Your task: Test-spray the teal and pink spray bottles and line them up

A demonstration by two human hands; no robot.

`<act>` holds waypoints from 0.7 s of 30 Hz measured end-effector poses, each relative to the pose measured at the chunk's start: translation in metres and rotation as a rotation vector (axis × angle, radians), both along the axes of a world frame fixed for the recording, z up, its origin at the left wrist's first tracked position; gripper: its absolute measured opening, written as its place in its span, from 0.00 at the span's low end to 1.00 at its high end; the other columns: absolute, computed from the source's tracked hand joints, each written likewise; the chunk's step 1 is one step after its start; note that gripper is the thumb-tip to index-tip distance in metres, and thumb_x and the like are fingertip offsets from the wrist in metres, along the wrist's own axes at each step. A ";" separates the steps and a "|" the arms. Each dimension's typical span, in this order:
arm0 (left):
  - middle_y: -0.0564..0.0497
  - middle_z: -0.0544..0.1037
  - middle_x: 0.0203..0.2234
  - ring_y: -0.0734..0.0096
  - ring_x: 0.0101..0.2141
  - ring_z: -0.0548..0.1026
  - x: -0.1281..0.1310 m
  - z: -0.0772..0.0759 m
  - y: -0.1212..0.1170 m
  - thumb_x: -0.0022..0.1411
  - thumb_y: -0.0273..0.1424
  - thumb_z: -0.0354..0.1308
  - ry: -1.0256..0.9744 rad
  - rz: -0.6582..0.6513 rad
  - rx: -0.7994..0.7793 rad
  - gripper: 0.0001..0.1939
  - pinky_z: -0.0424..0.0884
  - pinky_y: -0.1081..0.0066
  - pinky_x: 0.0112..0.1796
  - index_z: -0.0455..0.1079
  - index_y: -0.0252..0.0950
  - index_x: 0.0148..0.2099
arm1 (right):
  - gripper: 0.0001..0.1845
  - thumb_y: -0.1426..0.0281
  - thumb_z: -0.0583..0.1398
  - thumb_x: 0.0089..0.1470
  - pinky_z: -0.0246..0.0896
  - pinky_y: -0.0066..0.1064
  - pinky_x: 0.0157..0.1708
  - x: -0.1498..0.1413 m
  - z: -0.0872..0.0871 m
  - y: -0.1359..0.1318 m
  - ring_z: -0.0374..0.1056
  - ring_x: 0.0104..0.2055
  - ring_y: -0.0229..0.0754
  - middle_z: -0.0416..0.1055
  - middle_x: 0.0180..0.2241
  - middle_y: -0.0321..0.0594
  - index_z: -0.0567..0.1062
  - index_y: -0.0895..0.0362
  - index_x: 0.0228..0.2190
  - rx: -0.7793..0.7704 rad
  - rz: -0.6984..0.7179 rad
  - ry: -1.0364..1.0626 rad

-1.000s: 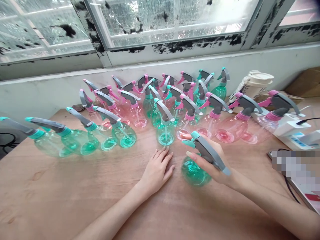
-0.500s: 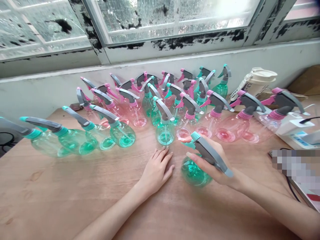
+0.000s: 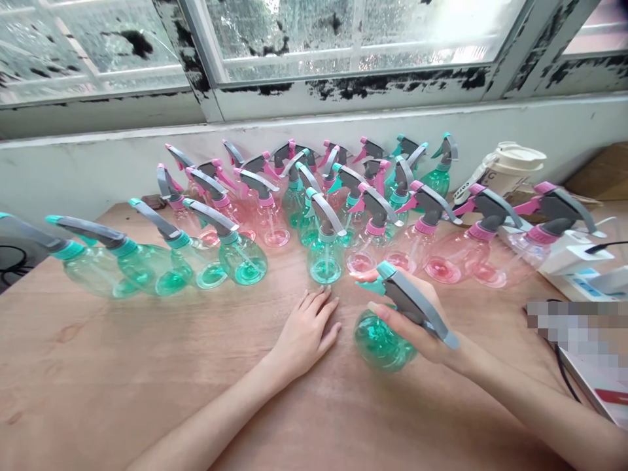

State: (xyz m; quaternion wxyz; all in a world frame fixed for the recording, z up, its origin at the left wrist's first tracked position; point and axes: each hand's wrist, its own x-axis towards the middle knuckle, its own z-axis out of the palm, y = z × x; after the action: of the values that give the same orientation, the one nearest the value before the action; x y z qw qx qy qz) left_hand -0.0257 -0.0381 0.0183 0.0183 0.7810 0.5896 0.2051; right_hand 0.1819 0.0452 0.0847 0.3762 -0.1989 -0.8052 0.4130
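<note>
My right hand (image 3: 426,314) is closed around the neck of a green spray bottle (image 3: 383,343) with a grey and teal trigger head. Its thumb lies along the near side, and part of the neck is hidden by the hand. Flat on the wooden table (image 3: 147,386) rests my left hand (image 3: 309,327), fingers stretched out, holding nothing. Just beyond its fingertips stands another green spray bottle (image 3: 326,258). A pink spray bottle (image 3: 362,256) is beside that one, to its right.
Several green spray bottles (image 3: 244,258) stand at the left. More pink and green ones crowd towards the wall, with a row of pink bottles (image 3: 444,255) at right. A lidded cup (image 3: 515,163), a white power strip (image 3: 579,261) and a dark cable (image 3: 564,366) occupy the right side.
The camera view has shifted slightly. My right hand still grips the green spray bottle in about the same place, and my left hand has stayed flat on the table.
</note>
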 end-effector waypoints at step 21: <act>0.37 0.69 0.58 0.52 0.59 0.66 -0.001 -0.001 0.000 0.68 0.33 0.53 0.020 -0.004 -0.009 0.19 0.63 0.49 0.58 0.66 0.32 0.59 | 0.11 0.71 0.59 0.60 0.59 0.26 0.23 0.000 0.004 -0.002 0.62 0.25 0.34 0.65 0.29 0.33 0.70 0.51 0.45 0.006 0.001 -0.006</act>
State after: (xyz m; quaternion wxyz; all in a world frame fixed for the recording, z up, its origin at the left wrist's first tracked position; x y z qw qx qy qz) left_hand -0.0263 -0.0381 0.0177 0.0165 0.7842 0.5890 0.1945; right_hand 0.1820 0.0436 0.0887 0.3743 -0.1986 -0.8075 0.4103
